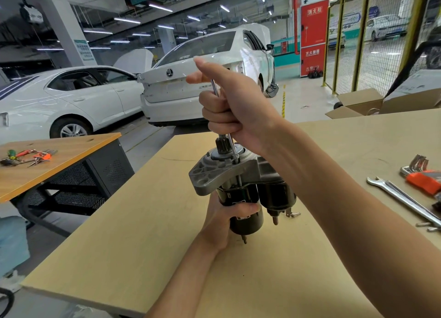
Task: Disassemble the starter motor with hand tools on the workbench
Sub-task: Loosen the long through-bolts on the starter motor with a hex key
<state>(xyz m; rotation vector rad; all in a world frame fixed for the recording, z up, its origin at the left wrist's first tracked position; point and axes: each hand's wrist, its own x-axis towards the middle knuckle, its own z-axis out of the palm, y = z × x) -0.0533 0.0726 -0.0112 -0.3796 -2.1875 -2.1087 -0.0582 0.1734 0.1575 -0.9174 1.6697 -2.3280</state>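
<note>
The starter motor (241,186) stands upright above the wooden workbench (143,234), its grey aluminium nose housing and pinion gear on top and the black body and solenoid below. My left hand (225,218) grips the black body from underneath. My right hand (229,107) is curled round a thin chrome hex key (232,146) above the housing. The key's lower tip sits in a bolt on top of the grey housing, beside the pinion. Its upper end shows between my thumb and forefinger.
On the bench at right lie a chrome open-end wrench (401,196), an orange-holdered hex key set (422,177) and small loose screws (427,226). A second bench at left carries hand tools (26,156). White cars, a cardboard box and a yellow mesh fence stand behind.
</note>
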